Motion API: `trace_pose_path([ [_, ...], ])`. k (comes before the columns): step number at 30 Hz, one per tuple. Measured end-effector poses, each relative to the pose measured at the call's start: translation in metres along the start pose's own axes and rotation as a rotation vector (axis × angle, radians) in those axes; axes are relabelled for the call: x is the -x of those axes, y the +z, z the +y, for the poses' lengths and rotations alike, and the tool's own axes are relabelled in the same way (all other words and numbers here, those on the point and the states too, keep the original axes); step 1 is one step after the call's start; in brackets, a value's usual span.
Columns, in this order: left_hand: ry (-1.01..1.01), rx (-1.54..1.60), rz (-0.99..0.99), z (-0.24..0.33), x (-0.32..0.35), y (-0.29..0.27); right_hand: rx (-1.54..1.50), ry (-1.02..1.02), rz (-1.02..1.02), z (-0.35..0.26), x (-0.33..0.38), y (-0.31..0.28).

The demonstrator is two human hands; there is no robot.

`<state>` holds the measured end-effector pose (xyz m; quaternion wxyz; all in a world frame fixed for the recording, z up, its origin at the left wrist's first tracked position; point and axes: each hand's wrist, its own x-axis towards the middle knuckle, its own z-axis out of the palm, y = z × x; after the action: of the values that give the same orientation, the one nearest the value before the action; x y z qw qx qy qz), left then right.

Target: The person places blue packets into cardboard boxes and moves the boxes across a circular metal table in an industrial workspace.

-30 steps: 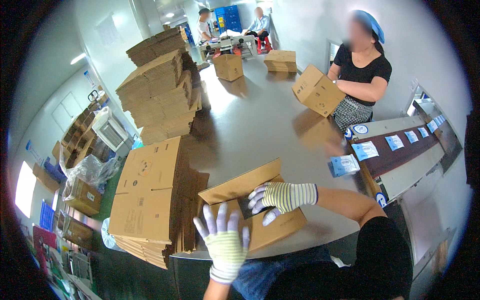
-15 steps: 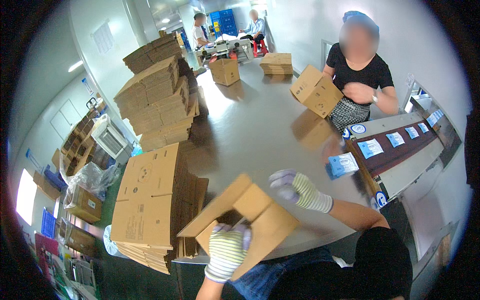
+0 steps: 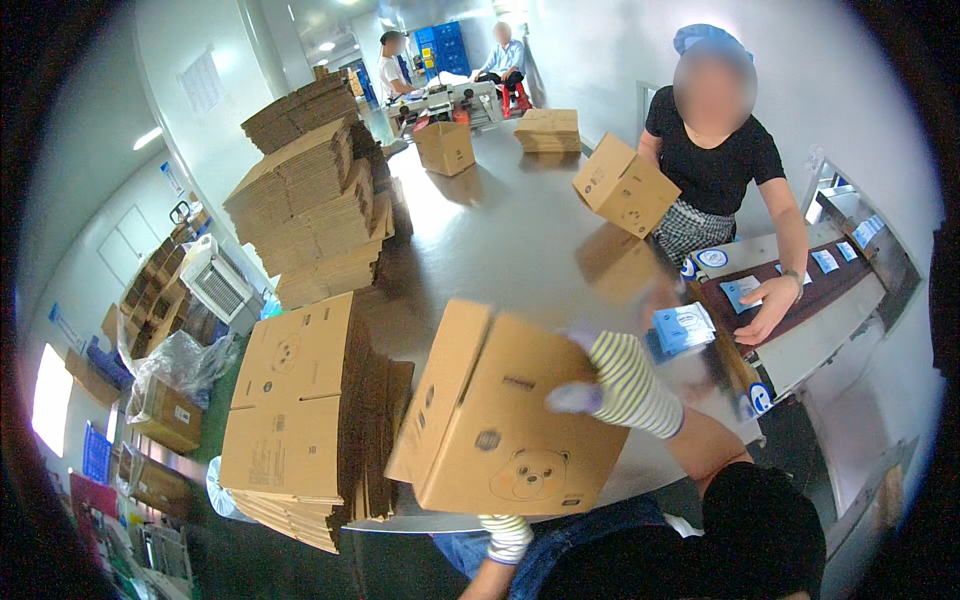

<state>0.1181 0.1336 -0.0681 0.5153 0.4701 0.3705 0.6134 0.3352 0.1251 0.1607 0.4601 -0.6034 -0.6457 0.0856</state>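
Observation:
A brown cardboard box [image 3: 520, 430] with a printed bear face is tilted over the near edge of the table, its printed side toward me. My right hand [image 3: 622, 375], in a striped knit glove, grips its upper right side, with the thumb laid on the printed panel. Below the box only the cuff and wrist of my left hand [image 3: 507, 540] show; its fingers are hidden behind the cardboard. Left of the box stands a stack of flat cartons [image 3: 290, 400].
A taller pile of flat cartons [image 3: 300, 190] stands farther back. Across the metal table [image 3: 480, 230], a co-worker holds another box [image 3: 625, 185] and reaches over a conveyor [image 3: 830, 290] with blue-white packets. More packets [image 3: 683, 328] lie at the table's right edge. Another box [image 3: 445, 147] stands far off.
The box has turned from showing its flaps and opening to showing its printed side. My right hand has come onto it; my left has gone behind it. The co-worker's hand has reached to the conveyor.

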Motion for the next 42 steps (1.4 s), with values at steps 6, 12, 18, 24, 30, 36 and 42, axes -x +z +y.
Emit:
trace_pose_path([
  [6, -0.523, 0.373, -0.120, -0.041, 0.012, -0.022, 0.199, -0.173, -0.356, 0.009, -0.015, 0.068],
  [12, -0.512, 0.062, -0.078, -0.076, -0.010, -0.196, 0.252, -0.553, -0.539, 0.010, 0.006, 0.124],
  [18, 0.235, -1.148, -0.108, 0.150, -0.035, -0.102, 0.225, -0.878, -0.417, 0.042, 0.036, 0.134],
  [24, 0.863, -1.597, -0.664, 0.158, -0.058, -0.059, 0.142, -0.931, -0.457, 0.052, 0.024, 0.120],
  [30, 0.857, -1.471, -0.814, 0.136, -0.054, -0.057, -0.127, -0.743, -0.277, 0.040, 0.000, 0.080],
  [36, 0.910, -1.485, -0.766, 0.138, -0.036, -0.026, 0.130, -0.578, 0.235, -0.031, -0.017, -0.066],
  [42, 0.846, -1.496, -0.748, 0.126, -0.034, -0.024, 0.258, -0.413, 0.341, -0.005, -0.009, -0.117],
])
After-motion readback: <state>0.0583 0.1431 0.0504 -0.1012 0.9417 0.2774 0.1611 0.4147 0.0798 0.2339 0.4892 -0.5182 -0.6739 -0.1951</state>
